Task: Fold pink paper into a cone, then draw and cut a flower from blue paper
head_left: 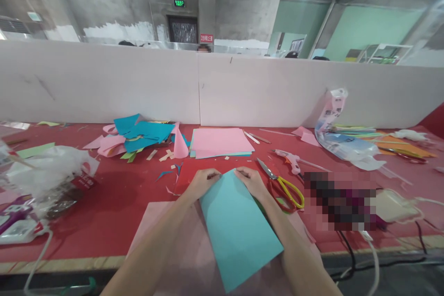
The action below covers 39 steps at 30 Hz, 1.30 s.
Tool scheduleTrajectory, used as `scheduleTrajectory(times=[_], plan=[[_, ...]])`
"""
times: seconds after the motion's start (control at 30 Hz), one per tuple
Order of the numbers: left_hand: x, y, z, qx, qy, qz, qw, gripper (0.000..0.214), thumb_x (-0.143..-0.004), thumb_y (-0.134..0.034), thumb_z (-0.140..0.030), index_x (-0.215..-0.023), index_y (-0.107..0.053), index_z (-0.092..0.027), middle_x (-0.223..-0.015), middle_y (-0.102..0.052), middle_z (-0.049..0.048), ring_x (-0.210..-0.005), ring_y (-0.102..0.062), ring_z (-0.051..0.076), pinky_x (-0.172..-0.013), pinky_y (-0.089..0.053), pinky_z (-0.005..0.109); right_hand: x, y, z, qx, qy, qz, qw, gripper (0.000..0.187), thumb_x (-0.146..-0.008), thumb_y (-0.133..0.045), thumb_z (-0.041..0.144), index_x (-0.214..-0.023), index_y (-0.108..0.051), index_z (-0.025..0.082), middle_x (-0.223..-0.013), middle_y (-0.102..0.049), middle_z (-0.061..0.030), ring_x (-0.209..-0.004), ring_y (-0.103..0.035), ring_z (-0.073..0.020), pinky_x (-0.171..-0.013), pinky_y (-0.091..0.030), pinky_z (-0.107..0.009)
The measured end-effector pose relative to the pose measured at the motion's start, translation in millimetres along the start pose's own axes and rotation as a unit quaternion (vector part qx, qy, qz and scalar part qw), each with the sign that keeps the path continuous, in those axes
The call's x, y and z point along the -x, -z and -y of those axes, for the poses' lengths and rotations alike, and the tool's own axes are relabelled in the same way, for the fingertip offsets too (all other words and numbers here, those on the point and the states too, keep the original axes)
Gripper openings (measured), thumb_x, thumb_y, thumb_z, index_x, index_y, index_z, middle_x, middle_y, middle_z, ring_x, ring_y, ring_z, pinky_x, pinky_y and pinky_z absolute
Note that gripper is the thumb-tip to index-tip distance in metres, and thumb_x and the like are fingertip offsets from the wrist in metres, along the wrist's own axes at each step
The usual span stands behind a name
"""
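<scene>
A light blue sheet of paper (239, 233) is held between my two hands, tilted with its near corner toward me. My left hand (205, 182) pinches its far left edge. On the far right edge, close to the top corner, my right hand (252, 181) has its fingers closed. Beneath the sheet lies a larger pale pink sheet (187, 249). Scissors (284, 185) with yellow and red handles lie just right of my right hand, their blades pointing away to the left. Red paper (194, 171) lies beyond my left hand.
Stacked pink paper (222, 141) lies beyond my hands. A pink glue gun (291, 161) rests behind the scissors. Blue scraps (149, 132) pile at back left. Plastic bags (52, 171) sit left. Cables (350, 249) hang over the right edge. A white partition (260, 92) stands behind.
</scene>
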<state>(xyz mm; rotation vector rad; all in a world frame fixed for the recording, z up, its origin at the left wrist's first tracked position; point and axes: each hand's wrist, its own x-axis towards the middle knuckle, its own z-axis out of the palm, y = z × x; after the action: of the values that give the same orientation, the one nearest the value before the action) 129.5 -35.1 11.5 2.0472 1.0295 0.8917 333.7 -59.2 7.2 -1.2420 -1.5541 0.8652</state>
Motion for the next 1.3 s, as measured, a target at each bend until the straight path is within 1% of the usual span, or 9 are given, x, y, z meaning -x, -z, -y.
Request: scheduleTrajectory(times=[0.43, 0.63, 0.77, 0.93, 1.0, 1.07, 1.13, 1.2, 1.3], plan=[[1.3, 2.4, -3.3, 0.002, -0.01, 0.009, 1.0, 0.023, -0.083, -0.045, -0.028, -0.084, -0.065, -0.019, -0.085, -0.068, 0.0003, -0.08, -0.06, 0.015, -0.072, -0.045, 0.023, -1.8, -2.9, -3.4, -0.013, -0.019, -0.017, 1.0, 0.033, -0.071, -0.056, 0.048, -0.078, -0.065, 0.017, -0.07, -0.062, -0.0015, -0.063, -0.055, -0.0147, -0.059, -0.042, -0.025], [1.2, 2.3, -2.7, -0.001, -0.007, 0.007, 1.0, 0.022, -0.083, -0.045, -0.028, -0.084, -0.065, -0.019, -0.085, -0.068, -0.0002, -0.079, -0.06, 0.015, -0.072, -0.045, 0.023, -1.3, -1.7, -2.8, -0.012, -0.02, -0.01, 1.0, 0.033, -0.072, -0.056, 0.048, -0.076, -0.065, 0.016, -0.069, -0.062, -0.0013, -0.063, -0.054, -0.0144, -0.059, -0.041, -0.024], [1.8, 3.6, -3.7, 0.0, -0.013, 0.023, 1.0, 0.022, -0.083, -0.045, -0.028, -0.085, -0.065, -0.018, -0.085, -0.067, 0.0006, -0.079, -0.06, 0.015, -0.073, -0.045, 0.023, -1.5, -1.5, -3.8, -0.018, -0.019, -0.004, 1.0, 0.032, -0.072, -0.056, 0.048, -0.075, -0.064, 0.017, -0.067, -0.061, -0.0001, -0.06, -0.054, -0.0136, -0.058, -0.041, -0.024], [1.2, 2.7, -2.1, 0.007, -0.022, 0.042, 0.999, 0.021, -0.082, -0.046, -0.027, -0.086, -0.065, -0.019, -0.086, -0.067, 0.001, -0.08, -0.06, 0.014, -0.074, -0.045, 0.023, -2.4, -1.1, -4.3, -0.025, -0.013, 0.026, 0.999, 0.032, -0.074, -0.055, 0.047, -0.078, -0.064, 0.017, -0.073, -0.064, -0.0013, -0.066, -0.056, -0.0149, -0.061, -0.043, -0.025], [0.6, 3.1, -0.4, 0.013, -0.017, 0.044, 0.999, 0.021, -0.081, -0.048, -0.029, -0.085, -0.065, -0.018, -0.085, -0.067, 0.0014, -0.079, -0.06, 0.015, -0.074, -0.045, 0.023, -2.6, 0.0, -3.5, -0.018, -0.01, 0.025, 0.999, 0.032, -0.074, -0.055, 0.047, -0.08, -0.065, 0.017, -0.075, -0.065, -0.0022, -0.067, -0.058, -0.0158, -0.063, -0.044, -0.026], [-0.1, 6.2, 2.2, 0.023, -0.003, 0.051, 0.998, 0.021, -0.078, -0.053, -0.033, -0.083, -0.065, -0.017, -0.081, -0.067, 0.0016, -0.076, -0.059, 0.015, -0.071, -0.045, 0.023, -2.7, 2.4, -2.3, -0.018, -0.006, 0.0, 1.0, 0.032, -0.074, -0.056, 0.046, -0.082, -0.066, 0.017, -0.078, -0.067, -0.0037, -0.071, -0.059, -0.0174, -0.066, -0.045, -0.027], [-0.8, 12.3, 6.1, 0.04, 0.016, 0.055, 0.998, 0.022, -0.074, -0.058, -0.037, -0.077, -0.064, -0.015, -0.075, -0.065, 0.0011, -0.071, -0.058, 0.015, -0.067, -0.045, 0.023, -3.0, 6.0, -1.1, -0.021, -0.006, -0.043, 0.999, 0.033, -0.073, -0.056, 0.046, -0.084, -0.067, 0.017, -0.082, -0.068, -0.0053, -0.076, -0.061, -0.0193, -0.071, -0.045, -0.029], [-1.8, 19.7, 11.4, 0.071, 0.041, 0.041, 0.996, 0.025, -0.072, -0.06, -0.04, -0.07, -0.061, -0.014, -0.069, -0.062, 0.0003, -0.067, -0.058, 0.014, -0.064, -0.045, 0.024, -3.3, 9.7, -0.4, -0.01, -0.002, -0.089, 0.996, 0.034, -0.074, -0.055, 0.047, -0.085, -0.066, 0.017, -0.085, -0.068, -0.0059, -0.079, -0.061, -0.0205, -0.074, -0.045, -0.031], [-3.5, 27.2, 20.3, 0.141, 0.107, 0.023, 0.984, 0.031, -0.069, -0.062, -0.045, -0.067, -0.057, -0.015, -0.059, -0.059, -0.0014, -0.057, -0.058, 0.014, -0.058, -0.048, 0.026, -4.0, 13.1, -0.4, 0.018, 0.012, -0.137, 0.99, 0.035, -0.075, -0.052, 0.048, -0.084, -0.066, 0.017, -0.082, -0.068, -0.0058, -0.078, -0.061, -0.0207, -0.075, -0.046, -0.031]])
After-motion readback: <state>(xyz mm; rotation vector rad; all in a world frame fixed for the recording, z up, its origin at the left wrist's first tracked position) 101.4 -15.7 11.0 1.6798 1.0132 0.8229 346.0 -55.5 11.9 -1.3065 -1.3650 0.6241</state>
